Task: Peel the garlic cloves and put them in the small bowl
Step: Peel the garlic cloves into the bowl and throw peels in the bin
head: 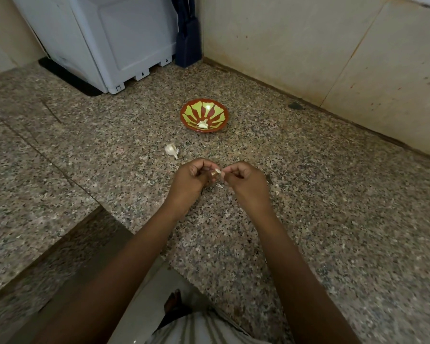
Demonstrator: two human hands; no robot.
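Note:
My left hand (193, 178) and my right hand (243, 181) meet above the granite counter, both with curled fingers. Between their fingertips they pinch one garlic clove (217, 172), pale with a brownish end, mostly hidden by the fingers. A small red bowl with a green pattern (216, 109) stands beyond the hands and holds a peeled clove (203, 124) near its front. An unpeeled piece of garlic (171, 150) lies on the counter to the left, between the bowl and my left hand. A scrap of white skin (219, 186) lies under the hands.
A white appliance (104, 43) on a black mat stands at the back left, a dark blue object (188, 43) beside it in the corner. Tiled wall (333, 58) runs along the right. The counter edge (114, 224) drops away at the lower left. Small skin bits dot the counter.

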